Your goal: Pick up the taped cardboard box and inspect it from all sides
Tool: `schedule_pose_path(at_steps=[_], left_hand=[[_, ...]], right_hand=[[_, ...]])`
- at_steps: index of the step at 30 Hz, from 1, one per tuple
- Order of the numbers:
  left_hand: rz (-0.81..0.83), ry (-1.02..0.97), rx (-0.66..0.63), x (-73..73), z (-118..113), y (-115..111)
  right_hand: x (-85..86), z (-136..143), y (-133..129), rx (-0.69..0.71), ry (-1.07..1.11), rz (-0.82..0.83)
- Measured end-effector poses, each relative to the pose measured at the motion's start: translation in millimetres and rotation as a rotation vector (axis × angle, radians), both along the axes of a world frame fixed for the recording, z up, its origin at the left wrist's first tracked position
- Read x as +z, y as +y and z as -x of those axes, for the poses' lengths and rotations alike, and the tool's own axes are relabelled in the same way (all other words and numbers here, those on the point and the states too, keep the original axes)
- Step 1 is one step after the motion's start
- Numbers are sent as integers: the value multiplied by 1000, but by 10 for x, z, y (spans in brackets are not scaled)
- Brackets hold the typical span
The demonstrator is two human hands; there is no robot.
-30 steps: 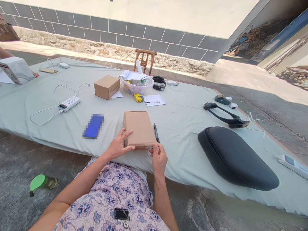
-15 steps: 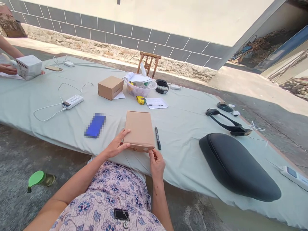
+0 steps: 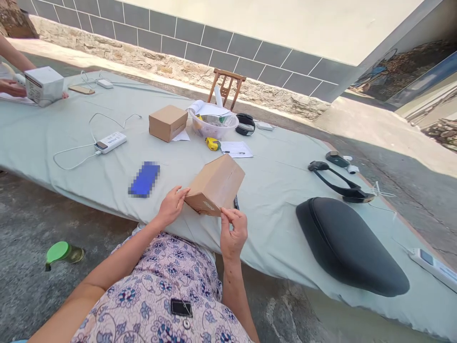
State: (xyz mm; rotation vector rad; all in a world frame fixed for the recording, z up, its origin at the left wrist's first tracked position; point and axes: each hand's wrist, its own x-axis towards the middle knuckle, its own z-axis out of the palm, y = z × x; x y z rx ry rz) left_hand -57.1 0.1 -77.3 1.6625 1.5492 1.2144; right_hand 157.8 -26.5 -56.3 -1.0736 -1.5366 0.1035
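A brown cardboard box (image 3: pixel 217 182) is tipped on edge above the near side of the table, directly in front of me. My left hand (image 3: pixel 173 206) grips its left corner between thumb and fingers. At the near right corner, my right hand (image 3: pixel 233 232) pinches the box's edge with thumb and forefinger. Dark print shows on the side facing me. Just right of the box a black marker (image 3: pixel 236 202) lies on the cloth, mostly hidden by it. A blue pixelated rectangle (image 3: pixel 144 179) lies left of my left hand.
Behind stand a second cardboard box (image 3: pixel 167 123) and a clear plastic basin (image 3: pixel 214 127), with a yellow tape measure (image 3: pixel 213 143) nearby. A black padded cushion (image 3: pixel 350 245) and a black headset (image 3: pixel 339 183) lie right. Another person's hand (image 3: pixel 14 88) holds a white box (image 3: pixel 44 85) far left.
The cardboard box has gone from lying flat to tilted up, with its right side raised. My right hand has risen slightly with its corner. The marker is now mostly covered.
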Motion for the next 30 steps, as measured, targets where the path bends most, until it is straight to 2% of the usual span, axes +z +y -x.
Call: schedule_pose_path(at_steps=[2,6,9,13,22,25,30], left_hand=[[-44,17,29,70,4,-15],[-132,-104,-7,304,-78,-76],[-140,-156,39,403,-166,-64],[-88,-141,131,371,-217,-4],[-111,-52,170,321,-208,-25],[-214,45,204,311,-260,-69],[-436,390,223,282,-435,-184]], right_hand=[[15,111,46,7,-5,-9],[31,268,162,55,-11,-3],[52,325,228,97,5,-3],[54,370,257,119,21,-5],[18,399,272,141,51,-5],[17,387,279,157,69,14],[21,365,297,170,92,69]])
